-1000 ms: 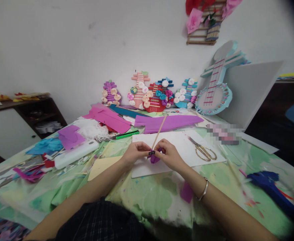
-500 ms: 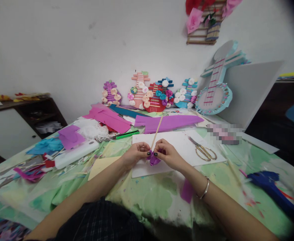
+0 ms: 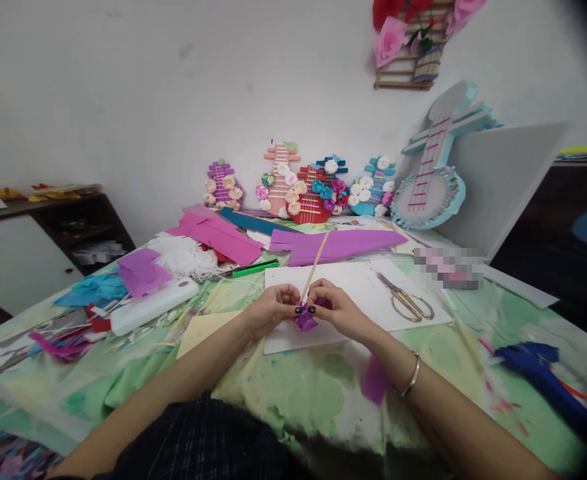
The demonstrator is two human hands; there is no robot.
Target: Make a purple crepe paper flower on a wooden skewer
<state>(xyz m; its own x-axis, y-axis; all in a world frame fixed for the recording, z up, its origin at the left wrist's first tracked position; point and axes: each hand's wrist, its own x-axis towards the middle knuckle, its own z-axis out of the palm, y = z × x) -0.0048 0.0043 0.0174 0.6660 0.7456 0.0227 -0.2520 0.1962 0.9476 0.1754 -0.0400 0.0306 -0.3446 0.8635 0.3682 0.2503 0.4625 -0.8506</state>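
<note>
Pinched between both hands is a small bunched piece of purple crepe paper (image 3: 305, 321), with a thin wooden stick (image 3: 316, 263) rising from it away from me. My left hand (image 3: 275, 309) closes on the paper's left side, thumb on top. From the right, my right hand (image 3: 337, 309) grips the same paper with thumb and fingers. The fingers partly hide where paper and stick meet. Beneath the hands lies a white board (image 3: 288, 341). Gold-handled scissors (image 3: 407, 300) rest on it, right of my right hand.
Purple paper (image 3: 343, 247) and pink paper (image 3: 223, 235) lie behind the board. White yarn (image 3: 188, 259), a white power strip (image 3: 153, 308) and a green cutter (image 3: 254, 268) are left. A blue glue gun (image 3: 538, 370) lies right. Several flower-decorated lute shapes (image 3: 309, 200) stand against the wall.
The hands stay in nearly the same place, still holding the paper and stick. The purple paper's folds have shifted slightly, and the stick's top leans a little further right.
</note>
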